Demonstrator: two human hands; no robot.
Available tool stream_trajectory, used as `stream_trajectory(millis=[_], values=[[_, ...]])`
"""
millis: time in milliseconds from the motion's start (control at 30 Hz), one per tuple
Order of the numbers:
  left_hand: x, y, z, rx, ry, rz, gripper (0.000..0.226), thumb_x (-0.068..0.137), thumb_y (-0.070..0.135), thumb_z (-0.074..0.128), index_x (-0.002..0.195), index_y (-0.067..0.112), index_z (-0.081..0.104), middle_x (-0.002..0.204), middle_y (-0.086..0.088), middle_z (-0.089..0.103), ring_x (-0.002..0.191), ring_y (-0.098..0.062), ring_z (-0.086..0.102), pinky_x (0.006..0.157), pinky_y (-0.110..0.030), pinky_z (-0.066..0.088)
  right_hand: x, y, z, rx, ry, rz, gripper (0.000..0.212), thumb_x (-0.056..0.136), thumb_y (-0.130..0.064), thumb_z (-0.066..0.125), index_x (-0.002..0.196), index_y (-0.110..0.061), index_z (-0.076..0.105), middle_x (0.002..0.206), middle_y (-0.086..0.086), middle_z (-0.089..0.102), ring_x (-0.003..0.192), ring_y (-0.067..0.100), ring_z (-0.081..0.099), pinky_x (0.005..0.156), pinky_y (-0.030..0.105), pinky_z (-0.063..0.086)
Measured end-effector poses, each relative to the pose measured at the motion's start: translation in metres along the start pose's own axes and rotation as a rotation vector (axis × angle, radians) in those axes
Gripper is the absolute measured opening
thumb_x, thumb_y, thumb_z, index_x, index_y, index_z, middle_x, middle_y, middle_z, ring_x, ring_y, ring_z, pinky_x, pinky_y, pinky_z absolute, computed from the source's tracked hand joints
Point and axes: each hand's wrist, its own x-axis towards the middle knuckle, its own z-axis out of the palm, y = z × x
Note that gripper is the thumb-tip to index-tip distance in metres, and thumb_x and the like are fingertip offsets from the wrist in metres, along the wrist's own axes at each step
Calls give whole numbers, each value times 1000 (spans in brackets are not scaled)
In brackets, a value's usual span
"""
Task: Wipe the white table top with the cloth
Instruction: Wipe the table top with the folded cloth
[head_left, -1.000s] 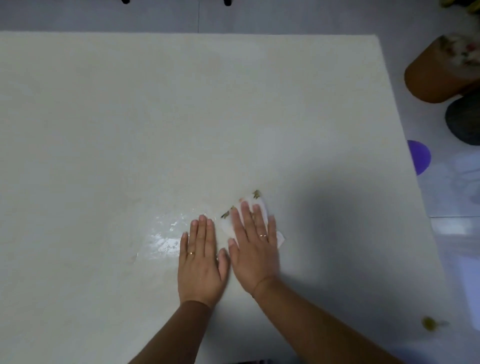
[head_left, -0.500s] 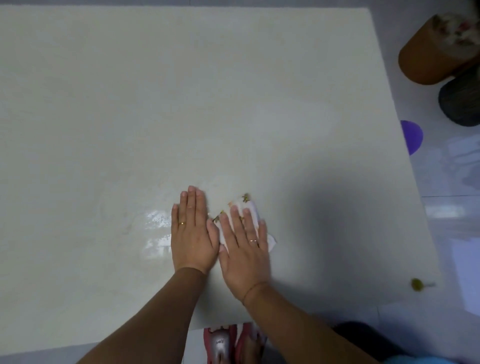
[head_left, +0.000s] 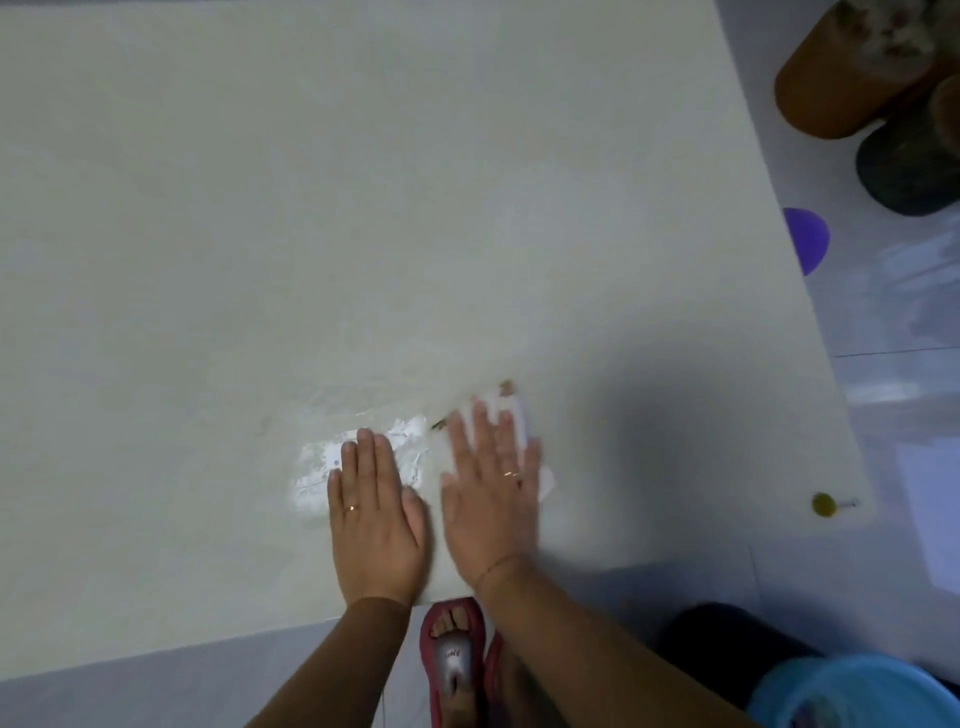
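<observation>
Cloth (head_left: 545, 480) pressed under the right hand (head_left: 488, 504), near the bench (head_left: 363, 208) front edge.
Both hands lie flat, fingers straight; the left hand (head_left: 374, 514) grips nothing and rests on a wet patch (head_left: 314, 470) just beside.

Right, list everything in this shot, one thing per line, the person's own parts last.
table top: one, white, fills most of the view
cloth: one, white with brownish marks, under the right hand
wet patch: one, shiny, on the table by the left hand's fingers
brown container: one, brown, floor, far right
dark container: one, dark grey, beside the brown one
purple thing: one, purple, floor, at the table's right edge
yellow thing: one, yellow, by the table's near right corner
basin: one, blue, floor, bottom right
sandals: two, red, on the feet below the near edge
left hand: one, ringed, flat on the table
right hand: one, ringed, flat on the cloth
</observation>
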Motion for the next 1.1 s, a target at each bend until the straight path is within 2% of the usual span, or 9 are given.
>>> stream_trajectory(millis=[167,300,433,567,633,700,833,967,1100], values=[[0,-2,-3,-10,-8,38,62,90,21,26,149,1,26,157,-15,23,148,-26,14,121,-39,6,-20,40,1,-82,-34,-406,61,95,-39,33,151,-26,15,160,0,7,147,22,3,114,50,13],[-1,1,-2,-34,-14,40,60,93,24,25,150,3,25,158,-13,21,148,-23,12,121,-39,7,-20,111,-7,-9,34,-21,60,93,-36,32,150,-25,18,159,0,10,147,23,5,115,52,17],[-1,2,-2,-31,-20,45,60,93,24,24,149,2,28,157,-14,24,148,-25,15,121,-39,8,-29,69,-2,35,87,310,61,94,-38,25,151,-19,17,159,8,11,146,32,7,114,54,18],[-1,1,-1,-24,-13,40,60,93,24,24,150,4,25,158,-12,22,148,-23,13,121,-38,6,-67,22,9,-36,17,-69,61,94,-41,26,151,-22,18,159,5,13,146,29,8,113,54,15],[-1,0,0,-9,-20,47,60,93,25,23,150,4,23,159,-11,19,148,-22,12,121,-37,5,-70,49,8,-93,-17,-292,61,93,-41,31,151,-24,19,159,2,15,147,25,9,112,52,18],[-1,-1,0,4,-18,52,61,93,25,24,150,4,23,159,-11,19,148,-23,12,122,-36,3,-64,92,5,-137,3,-328,61,92,-41,35,150,-26,20,158,0,17,146,23,10,112,52,20],[-1,1,0,18,-10,47,61,93,26,24,150,4,23,159,-12,20,148,-24,12,121,-33,-2,-59,157,-8,-17,41,43,60,94,-38,31,150,-23,18,159,3,14,147,26,7,115,52,15],[-1,2,0,20,-2,40,62,93,27,23,150,3,24,158,-14,21,148,-26,13,121,-31,-5,-55,96,-3,59,126,392,60,93,-38,26,150,-18,20,157,9,18,144,32,14,112,56,21],[-1,2,2,38,-11,39,63,93,30,20,150,4,23,159,-13,20,148,-26,12,121,-33,-3,-77,73,4,-4,29,-81,59,95,-39,27,151,-23,18,159,3,12,146,27,9,112,54,16]])
